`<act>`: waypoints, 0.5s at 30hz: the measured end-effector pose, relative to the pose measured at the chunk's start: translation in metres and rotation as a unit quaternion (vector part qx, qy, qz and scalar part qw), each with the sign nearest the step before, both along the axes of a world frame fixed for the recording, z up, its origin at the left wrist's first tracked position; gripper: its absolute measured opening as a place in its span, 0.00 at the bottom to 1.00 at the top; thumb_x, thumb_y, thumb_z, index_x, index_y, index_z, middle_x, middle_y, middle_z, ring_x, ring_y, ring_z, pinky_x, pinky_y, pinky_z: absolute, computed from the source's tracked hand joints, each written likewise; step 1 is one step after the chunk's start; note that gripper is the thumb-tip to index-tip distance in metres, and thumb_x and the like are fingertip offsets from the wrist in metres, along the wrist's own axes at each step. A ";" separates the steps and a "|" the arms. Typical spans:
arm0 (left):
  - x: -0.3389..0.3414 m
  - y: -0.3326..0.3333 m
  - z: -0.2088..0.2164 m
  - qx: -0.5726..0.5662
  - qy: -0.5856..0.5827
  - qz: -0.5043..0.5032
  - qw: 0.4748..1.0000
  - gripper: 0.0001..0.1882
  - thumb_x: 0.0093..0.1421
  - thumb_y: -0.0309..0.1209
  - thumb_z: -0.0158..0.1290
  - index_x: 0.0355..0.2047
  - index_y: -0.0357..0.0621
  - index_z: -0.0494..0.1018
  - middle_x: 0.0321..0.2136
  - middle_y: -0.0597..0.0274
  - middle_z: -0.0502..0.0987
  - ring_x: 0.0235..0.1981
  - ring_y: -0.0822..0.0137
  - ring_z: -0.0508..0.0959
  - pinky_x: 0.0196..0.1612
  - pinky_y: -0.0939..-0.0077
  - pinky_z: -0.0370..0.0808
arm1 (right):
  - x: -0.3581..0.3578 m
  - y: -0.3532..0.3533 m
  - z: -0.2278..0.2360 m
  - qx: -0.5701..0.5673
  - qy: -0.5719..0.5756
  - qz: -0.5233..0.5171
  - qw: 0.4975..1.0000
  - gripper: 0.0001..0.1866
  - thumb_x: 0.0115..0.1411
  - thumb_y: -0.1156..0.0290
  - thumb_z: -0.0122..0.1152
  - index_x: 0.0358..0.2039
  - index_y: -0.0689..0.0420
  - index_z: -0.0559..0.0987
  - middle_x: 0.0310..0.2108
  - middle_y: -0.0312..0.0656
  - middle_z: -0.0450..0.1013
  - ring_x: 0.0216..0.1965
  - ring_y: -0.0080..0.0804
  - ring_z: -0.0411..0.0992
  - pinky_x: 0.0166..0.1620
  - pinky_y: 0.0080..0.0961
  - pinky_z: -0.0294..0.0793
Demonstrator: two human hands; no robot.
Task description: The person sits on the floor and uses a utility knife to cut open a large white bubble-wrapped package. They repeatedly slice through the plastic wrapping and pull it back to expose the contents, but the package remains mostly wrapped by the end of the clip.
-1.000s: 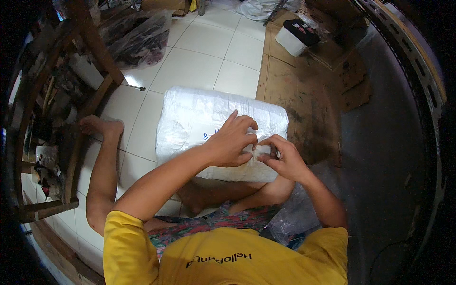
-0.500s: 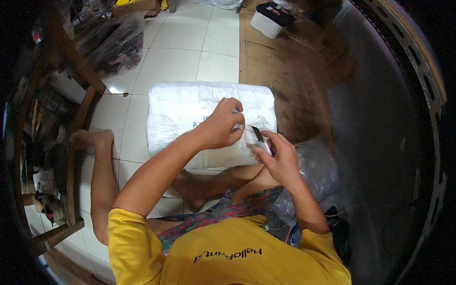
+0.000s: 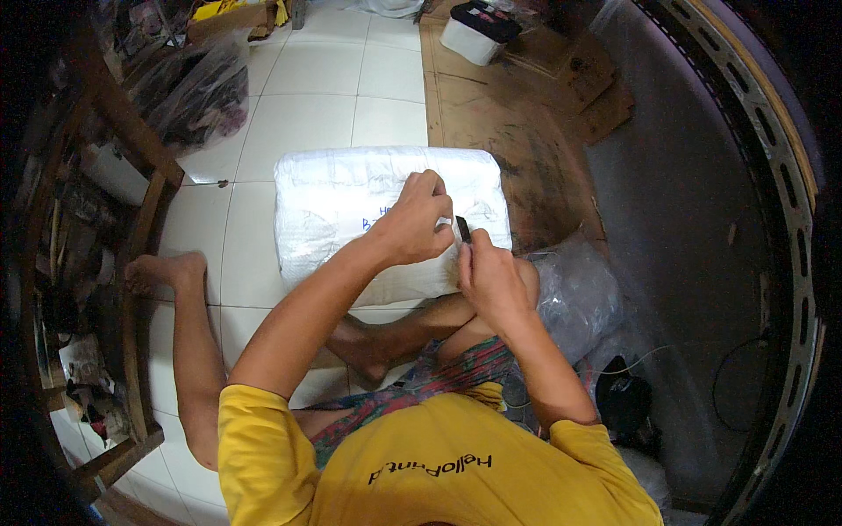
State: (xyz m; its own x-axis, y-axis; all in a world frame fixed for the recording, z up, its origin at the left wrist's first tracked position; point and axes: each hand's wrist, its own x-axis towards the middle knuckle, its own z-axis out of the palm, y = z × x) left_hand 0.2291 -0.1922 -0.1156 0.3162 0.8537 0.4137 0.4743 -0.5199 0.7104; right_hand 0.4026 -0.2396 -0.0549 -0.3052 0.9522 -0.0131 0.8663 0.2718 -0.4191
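From where I stand, the white wrapped parcel (image 3: 329,188) lies directly beneath the fingers of the left hand (image 3: 412,223), its long axis running crosswise in front of the person, with more of its length off to the left of those fingers than to the right. The left hand is the nearer one to its middle; the right hand (image 3: 493,273) sits over its near edge, toward the right end. The right fingers are closed around a small dark-ended tool (image 3: 463,230), seemingly a cutter, which points away from the person and leans slightly left, its dark end just beside the left fingertips. The left fingers are bent inward, though I cannot tell whether they pinch anything. Blue handwriting (image 3: 375,219) shows left of them. Brown cardboard (image 3: 500,114) spreads ahead and right of both hands, and clear plastic (image 3: 579,294) bunches right of the right fingers.
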 end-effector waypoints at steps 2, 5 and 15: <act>-0.001 0.000 -0.001 -0.001 -0.004 0.003 1.000 0.09 0.49 0.27 0.57 0.29 0.33 0.77 0.41 0.45 0.67 0.47 0.48 0.67 0.53 0.58 0.68 | -0.006 -0.001 0.000 -0.005 -0.014 -0.003 1.000 0.12 0.68 0.68 0.50 0.42 0.66 0.70 0.26 0.69 0.75 0.32 0.71 0.76 0.37 0.62 0.74; -0.001 0.001 -0.002 -0.004 0.001 0.008 1.000 0.09 0.49 0.27 0.56 0.29 0.33 0.77 0.40 0.45 0.67 0.46 0.48 0.67 0.53 0.58 0.68 | -0.015 -0.002 -0.001 -0.008 -0.023 -0.002 1.000 0.12 0.68 0.69 0.50 0.42 0.66 0.69 0.25 0.69 0.75 0.31 0.71 0.75 0.37 0.63 0.74; -0.016 -0.016 -0.005 0.069 -0.015 -0.027 0.997 0.14 0.52 0.24 0.56 0.41 0.40 0.75 0.42 0.48 0.69 0.46 0.48 0.69 0.53 0.58 0.69 | 0.005 -0.016 -0.030 0.043 0.103 -0.044 0.993 0.12 0.69 0.69 0.51 0.45 0.66 0.69 0.25 0.67 0.74 0.30 0.68 0.75 0.32 0.60 0.71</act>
State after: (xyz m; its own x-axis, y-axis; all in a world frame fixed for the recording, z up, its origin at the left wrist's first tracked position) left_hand 0.2131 -0.2086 -0.1208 0.3453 0.7704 0.5359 0.4226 -0.6375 0.6442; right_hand 0.4073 -0.2557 -0.0851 -0.2079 0.9704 0.1232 0.7863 0.2407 -0.5690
